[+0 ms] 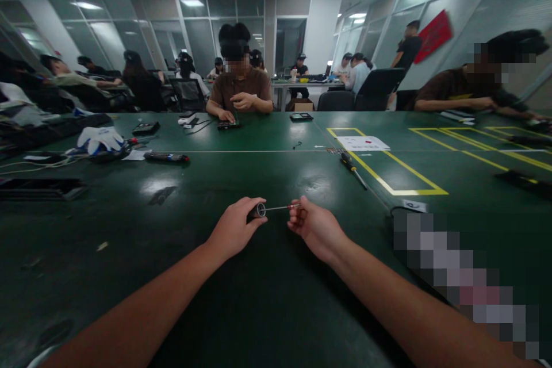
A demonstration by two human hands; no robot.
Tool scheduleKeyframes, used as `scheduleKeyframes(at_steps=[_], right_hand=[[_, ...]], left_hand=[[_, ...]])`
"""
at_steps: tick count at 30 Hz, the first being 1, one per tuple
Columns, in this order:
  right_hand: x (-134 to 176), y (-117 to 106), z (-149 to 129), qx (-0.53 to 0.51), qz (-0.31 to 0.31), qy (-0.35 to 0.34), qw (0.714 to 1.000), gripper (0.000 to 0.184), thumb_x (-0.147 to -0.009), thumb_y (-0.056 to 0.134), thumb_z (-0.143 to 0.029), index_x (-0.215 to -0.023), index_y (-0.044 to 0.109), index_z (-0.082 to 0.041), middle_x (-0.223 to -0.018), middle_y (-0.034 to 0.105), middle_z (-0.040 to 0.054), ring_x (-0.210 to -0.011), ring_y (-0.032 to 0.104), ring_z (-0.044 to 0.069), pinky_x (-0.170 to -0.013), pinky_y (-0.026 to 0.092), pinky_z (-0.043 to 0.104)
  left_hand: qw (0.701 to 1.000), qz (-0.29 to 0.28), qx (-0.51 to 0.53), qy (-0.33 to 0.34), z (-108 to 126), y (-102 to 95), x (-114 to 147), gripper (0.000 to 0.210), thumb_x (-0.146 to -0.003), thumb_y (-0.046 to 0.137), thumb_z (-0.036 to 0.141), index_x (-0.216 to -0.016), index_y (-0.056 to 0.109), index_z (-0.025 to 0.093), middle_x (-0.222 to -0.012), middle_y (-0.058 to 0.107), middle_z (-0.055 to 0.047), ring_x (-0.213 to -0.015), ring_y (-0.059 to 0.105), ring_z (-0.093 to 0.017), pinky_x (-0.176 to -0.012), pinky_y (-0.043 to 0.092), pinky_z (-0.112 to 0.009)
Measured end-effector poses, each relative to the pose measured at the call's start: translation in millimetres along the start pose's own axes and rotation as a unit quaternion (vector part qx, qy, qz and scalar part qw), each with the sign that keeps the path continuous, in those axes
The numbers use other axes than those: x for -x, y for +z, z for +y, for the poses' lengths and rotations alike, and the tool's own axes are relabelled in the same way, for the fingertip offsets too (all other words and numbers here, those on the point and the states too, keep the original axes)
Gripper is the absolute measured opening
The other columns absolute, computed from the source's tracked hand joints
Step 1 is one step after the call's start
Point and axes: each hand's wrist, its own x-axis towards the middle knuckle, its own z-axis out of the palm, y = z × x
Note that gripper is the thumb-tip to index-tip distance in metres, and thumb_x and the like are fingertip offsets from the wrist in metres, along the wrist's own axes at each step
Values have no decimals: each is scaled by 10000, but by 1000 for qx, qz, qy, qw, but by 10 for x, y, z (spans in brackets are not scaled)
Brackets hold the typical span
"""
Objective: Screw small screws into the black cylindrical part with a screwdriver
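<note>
My left hand point(238, 225) is closed around a short dark cylinder point(260, 210) with a round, metallic-looking open end that faces right. Between thumb and fingers, my right hand point(317, 227) grips a small screwdriver point(282, 207) with a reddish handle and a thin metal shaft. The shaft points left, and its tip meets the cylinder's open end; how far in it reaches I cannot tell. Both hands are just above the green table point(276, 299). What the cylinder is does not show clearly, since my fingers cover much of it.
A yellow-and-black screwdriver point(353, 171) lies right of centre, near a white paper sheet point(363, 143) and yellow tape outlines. At left are a dark pen-shaped tool point(167, 157), white-blue gloves point(100, 140) and a black tray point(41, 188). A person point(239, 89) works across the table.
</note>
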Motion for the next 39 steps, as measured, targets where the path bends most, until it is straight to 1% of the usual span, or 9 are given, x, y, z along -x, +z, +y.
scheduleKeyframes(at_steps=[1,3,8,12,16,25,31,36,39], right_hand=[[-26,-14,-24,-30,-1,40,999,312,-994,536,-342,-750,645,-182,-608,555,-4,-517,511,124,-592,491,297],[-73,-38,-68,-49,8,32,998,336,-1009,504,-334,-731,625,-191,-594,531,-15,-500,478,114,-576,483,279],[-77,-41,-73,15,13,-109,994,252,-905,684,-440,-820,674,-202,-682,615,1,-610,560,138,-612,498,277],[-8,9,-32,68,-9,-157,985,337,-822,745,-538,-842,682,-207,-714,646,3,-658,596,148,-644,509,289],[33,45,-29,111,-13,-193,975,341,-825,735,-543,-880,685,-211,-761,668,7,-719,628,160,-705,530,312],[86,50,-37,175,-23,-238,955,325,-897,658,-528,-938,686,-207,-817,691,24,-765,651,179,-768,530,348],[107,64,-45,176,-29,-242,954,321,-901,652,-528,-931,686,-209,-833,691,27,-774,652,181,-771,526,342],[155,78,-79,206,-53,-244,946,239,-922,642,-455,-974,672,-224,-702,614,-29,-608,548,136,-610,456,283],[198,97,-84,188,-68,-243,949,204,-900,679,-433,-965,662,-240,-703,580,-44,-595,509,125,-597,442,271]], left_hand=[[1000,8,7,6,4,-4,-5,380,-912,668,240,-1291,646,245,-1170,672,-46,-1058,632,-216,-952,496,-383],[1000,16,13,11,10,-16,-13,377,-910,669,233,-1286,647,249,-1191,667,-41,-1074,630,-212,-957,496,-374],[1000,0,15,-5,22,-38,-7,383,-907,674,248,-1290,649,257,-1189,667,-40,-1069,631,-217,-946,503,-386],[1000,1,9,-3,44,-41,7,379,-907,671,250,-1285,650,258,-1164,674,-38,-1051,633,-221,-937,505,-395],[1000,2,3,-10,58,-48,9,373,-905,672,258,-1277,654,254,-1152,679,-39,-1051,632,-227,-953,496,-411],[1000,7,11,-20,23,-34,0,367,-900,679,271,-1266,657,247,-1175,678,-44,-1064,632,-228,-953,495,-404],[1000,5,13,-22,34,-40,5,377,-899,678,273,-1275,655,250,-1174,681,-49,-1071,633,-238,-966,500,-416],[1000,8,-4,-14,13,-40,-10,375,-886,690,254,-1260,666,236,-1151,685,-59,-1053,638,-242,-966,495,-420],[1000,4,-10,-7,-15,-25,-14,382,-873,710,243,-1253,674,245,-1141,687,-53,-1049,637,-238,-958,492,-411]])
